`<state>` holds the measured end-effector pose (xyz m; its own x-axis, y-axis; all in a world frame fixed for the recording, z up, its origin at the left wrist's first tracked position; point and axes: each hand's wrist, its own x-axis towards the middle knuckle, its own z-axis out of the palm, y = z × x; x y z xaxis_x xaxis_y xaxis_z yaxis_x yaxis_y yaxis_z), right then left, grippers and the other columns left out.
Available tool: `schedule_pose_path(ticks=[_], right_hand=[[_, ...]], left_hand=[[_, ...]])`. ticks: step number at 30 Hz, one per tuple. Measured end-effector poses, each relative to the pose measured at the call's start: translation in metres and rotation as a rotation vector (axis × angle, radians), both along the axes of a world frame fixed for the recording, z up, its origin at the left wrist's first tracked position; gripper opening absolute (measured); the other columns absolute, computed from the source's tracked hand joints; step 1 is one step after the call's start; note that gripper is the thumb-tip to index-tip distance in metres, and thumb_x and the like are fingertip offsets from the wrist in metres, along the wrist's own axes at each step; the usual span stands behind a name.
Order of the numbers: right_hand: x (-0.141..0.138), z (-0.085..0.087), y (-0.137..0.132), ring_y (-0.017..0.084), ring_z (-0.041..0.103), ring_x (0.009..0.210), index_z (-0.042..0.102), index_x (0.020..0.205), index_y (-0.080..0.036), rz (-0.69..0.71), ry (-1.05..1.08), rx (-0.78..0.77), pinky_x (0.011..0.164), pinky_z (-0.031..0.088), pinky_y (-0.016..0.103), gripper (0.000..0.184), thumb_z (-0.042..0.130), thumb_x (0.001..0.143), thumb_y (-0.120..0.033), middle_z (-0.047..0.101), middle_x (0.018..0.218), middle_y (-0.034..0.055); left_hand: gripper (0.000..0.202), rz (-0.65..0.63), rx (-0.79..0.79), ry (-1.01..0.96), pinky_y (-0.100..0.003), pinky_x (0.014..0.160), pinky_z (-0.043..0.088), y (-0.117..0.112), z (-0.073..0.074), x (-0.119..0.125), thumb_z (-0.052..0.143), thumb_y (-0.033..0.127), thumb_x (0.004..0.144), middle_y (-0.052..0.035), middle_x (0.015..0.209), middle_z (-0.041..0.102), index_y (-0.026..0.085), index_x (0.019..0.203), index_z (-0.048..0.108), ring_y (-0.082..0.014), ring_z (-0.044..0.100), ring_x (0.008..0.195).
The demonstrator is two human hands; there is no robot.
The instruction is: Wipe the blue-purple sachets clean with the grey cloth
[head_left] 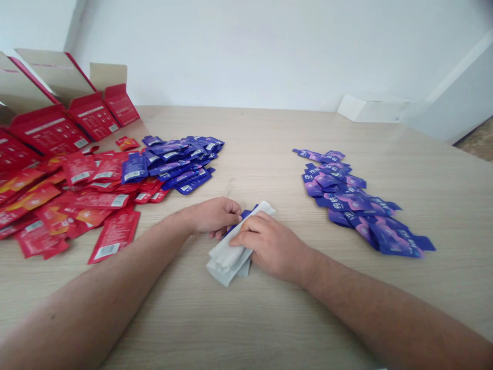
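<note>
At the middle of the table, my right hand is closed round a folded white cloth-like sheet, thumb on top. The sheet lies slanted, its loose layers spreading at the lower end. Partly under it is a blue-purple packet, of which only a strip shows. My left hand pinches that packet's edge from the left, fingers curled. Most of the packet is hidden by the sheet and my right fingers.
Blue packets and red packets are heaped on the left. Open red boxes stand behind them. A row of purple packets overlaps on the right. A white box sits by the wall.
</note>
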<state>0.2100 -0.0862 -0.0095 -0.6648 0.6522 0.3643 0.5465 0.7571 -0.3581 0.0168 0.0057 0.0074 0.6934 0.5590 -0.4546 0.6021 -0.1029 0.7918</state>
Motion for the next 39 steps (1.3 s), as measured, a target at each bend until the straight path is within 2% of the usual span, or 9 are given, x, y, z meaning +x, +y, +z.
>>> schedule_pose_path(ticks=[2,4,9,15,20,26,32,37,39], right_hand=[[0.0,0.001,-0.001,0.021,0.053,0.1,0.067,0.108,-0.021,0.079,-0.001,-0.003,0.092,0.043,0.037,0.027,0.059,0.084,-0.01,0.063,0.102,0.0061],[0.002,0.002,0.0,0.021,0.053,0.099,0.067,0.107,-0.02,0.083,-0.006,-0.009,0.091,0.043,0.036,0.028,0.058,0.084,-0.009,0.062,0.101,0.0061],[0.009,0.005,0.005,0.022,0.052,0.098,0.066,0.107,-0.018,-0.088,-0.033,-0.02,0.089,0.042,0.037,0.031,0.059,0.08,-0.007,0.061,0.103,0.0078],[0.008,0.01,-0.001,0.021,0.053,0.094,0.068,0.1,-0.022,0.097,-0.112,-0.058,0.086,0.043,0.034,0.021,0.062,0.081,-0.016,0.06,0.095,0.0054],[0.012,0.013,0.003,0.021,0.053,0.092,0.068,0.097,-0.02,-0.027,-0.105,-0.059,0.084,0.043,0.035,0.022,0.062,0.078,-0.013,0.06,0.095,0.0069],[0.01,0.015,-0.002,0.021,0.053,0.091,0.069,0.096,-0.022,0.129,-0.173,-0.064,0.085,0.042,0.036,0.02,0.063,0.078,-0.015,0.061,0.093,0.0056],[0.015,0.007,0.01,0.022,0.053,0.095,0.066,0.103,-0.018,-0.123,-0.048,-0.031,0.088,0.042,0.037,0.025,0.06,0.08,-0.009,0.06,0.099,0.0081],[0.009,0.001,0.008,0.022,0.053,0.099,0.066,0.105,-0.02,-0.013,-0.017,-0.012,0.09,0.043,0.037,0.031,0.06,0.078,-0.005,0.06,0.102,0.0067],[0.01,0.0,0.009,0.022,0.053,0.099,0.065,0.107,-0.02,-0.054,0.01,-0.008,0.091,0.043,0.038,0.033,0.059,0.078,-0.004,0.06,0.102,0.007]], left_hand=[[0.019,-0.005,-0.009,0.0,-0.018,0.032,0.035,0.0,0.001,0.0,0.051,0.037,0.085,0.0055,0.047,0.051,0.019,0.08,0.055,-0.0095,0.046,0.036],[0.02,-0.002,-0.017,-0.004,-0.017,0.032,0.035,-0.001,0.002,0.0,0.051,0.038,0.086,0.0059,0.046,0.049,0.019,0.079,0.055,-0.0092,0.045,0.035],[0.02,0.027,-0.024,-0.017,-0.017,0.031,0.034,-0.001,0.002,0.001,0.052,0.038,0.085,0.0053,0.052,0.052,0.019,0.079,0.054,-0.0076,0.046,0.036],[0.021,0.013,-0.024,-0.001,-0.017,0.031,0.032,0.001,-0.001,-0.001,0.051,0.039,0.086,0.0056,0.045,0.05,0.019,0.079,0.053,-0.009,0.044,0.034],[0.025,0.025,-0.031,-0.02,-0.017,0.032,0.032,0.002,-0.001,-0.002,0.052,0.043,0.086,0.0055,0.045,0.05,0.019,0.078,0.053,-0.0086,0.043,0.034],[0.021,0.022,-0.034,-0.029,-0.017,0.031,0.032,0.001,0.002,-0.001,0.052,0.039,0.086,0.006,0.044,0.049,0.02,0.078,0.053,-0.0089,0.043,0.034],[0.021,0.026,-0.042,-0.016,-0.017,0.031,0.033,0.001,0.001,0.0,0.052,0.04,0.085,0.0059,0.048,0.05,0.019,0.08,0.055,-0.0084,0.044,0.035],[0.024,0.028,-0.039,-0.006,-0.017,0.031,0.032,0.0,0.002,0.0,0.054,0.042,0.084,0.0059,0.047,0.049,0.019,0.079,0.056,-0.0085,0.045,0.035],[0.024,0.035,-0.045,-0.008,-0.017,0.031,0.032,0.0,0.003,0.001,0.054,0.043,0.084,0.0055,0.049,0.05,0.019,0.079,0.056,-0.0083,0.045,0.036]])
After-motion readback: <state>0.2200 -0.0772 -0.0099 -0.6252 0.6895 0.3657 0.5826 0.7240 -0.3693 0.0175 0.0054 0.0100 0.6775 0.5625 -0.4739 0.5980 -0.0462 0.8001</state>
